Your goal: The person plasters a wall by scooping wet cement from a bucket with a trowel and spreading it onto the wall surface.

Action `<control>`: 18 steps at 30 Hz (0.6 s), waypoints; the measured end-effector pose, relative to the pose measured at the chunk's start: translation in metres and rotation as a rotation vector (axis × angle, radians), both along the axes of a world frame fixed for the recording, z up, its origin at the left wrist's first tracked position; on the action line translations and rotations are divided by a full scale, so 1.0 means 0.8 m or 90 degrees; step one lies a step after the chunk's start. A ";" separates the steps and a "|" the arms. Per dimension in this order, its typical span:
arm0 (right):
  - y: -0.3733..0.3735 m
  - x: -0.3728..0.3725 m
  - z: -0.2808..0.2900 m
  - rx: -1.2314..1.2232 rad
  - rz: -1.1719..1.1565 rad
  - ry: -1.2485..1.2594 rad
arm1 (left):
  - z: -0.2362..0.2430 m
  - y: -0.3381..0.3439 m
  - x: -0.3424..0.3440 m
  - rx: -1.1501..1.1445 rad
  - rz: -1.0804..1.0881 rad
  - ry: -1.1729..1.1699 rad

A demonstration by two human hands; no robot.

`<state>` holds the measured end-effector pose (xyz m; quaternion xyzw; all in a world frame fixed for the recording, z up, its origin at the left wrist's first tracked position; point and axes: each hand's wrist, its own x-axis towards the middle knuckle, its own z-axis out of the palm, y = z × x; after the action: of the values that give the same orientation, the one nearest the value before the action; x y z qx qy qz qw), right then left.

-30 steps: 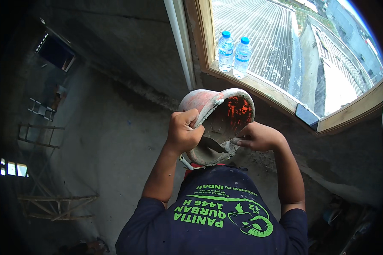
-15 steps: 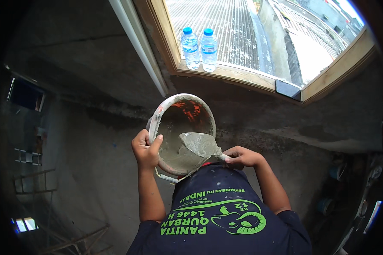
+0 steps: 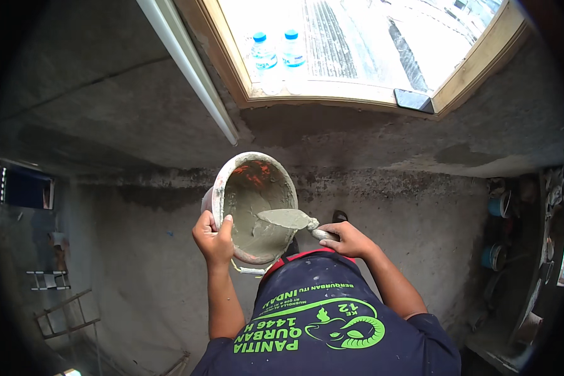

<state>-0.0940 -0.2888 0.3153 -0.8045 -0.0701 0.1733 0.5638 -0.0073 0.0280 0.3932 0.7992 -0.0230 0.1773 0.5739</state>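
Note:
My left hand (image 3: 214, 239) grips the left rim of a mortar-crusted bucket (image 3: 215, 203), its thumb hooked over the edge. The bucket is tilted, with its mouth facing up toward me. Wet grey mortar (image 3: 247, 202) coats the inside, and orange shows through on the far wall. Closed round the handle of a trowel (image 3: 285, 219) is my right hand (image 3: 346, 239), to the right of the bucket. The trowel's blade, smeared with mortar, lies over the bucket's mouth near the right rim. The bucket's thin handle hangs below the near rim.
Ahead is a wooden window frame (image 3: 332, 94) with two water bottles (image 3: 292, 51) and a dark phone (image 3: 413, 100) on its sill. A white pole (image 3: 191, 72) leans left of it. Buckets (image 3: 496, 257) stand far right; a ladder-like frame (image 3: 69, 313) is at lower left.
The trowel's blade has turned flatter and shifted slightly, still over the bucket. The bucket sits a little lower and further left in view. The head view has shifted, and the window looks brighter.

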 end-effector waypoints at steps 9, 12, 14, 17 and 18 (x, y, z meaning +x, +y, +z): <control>0.033 -0.041 -0.025 -0.103 -0.219 -0.047 | -0.035 0.008 0.014 -0.054 -0.058 0.052; 0.031 -0.031 -0.028 -0.150 -0.238 -0.079 | -0.039 0.003 0.017 -0.094 -0.053 0.067; 0.027 -0.019 -0.035 -0.229 -0.279 -0.105 | -0.055 0.004 0.016 -0.080 -0.041 0.081; 0.004 0.009 -0.090 -0.207 -0.314 -0.154 | -0.090 0.006 0.018 0.016 -0.021 0.105; -0.008 0.025 -0.121 -0.190 -0.336 -0.185 | -0.106 0.001 0.018 -0.029 -0.011 0.109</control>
<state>-0.0743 -0.2948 0.2186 -0.8849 0.0871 -0.0864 0.4494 0.0071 0.0291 0.3086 0.7981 0.0231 0.1035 0.5931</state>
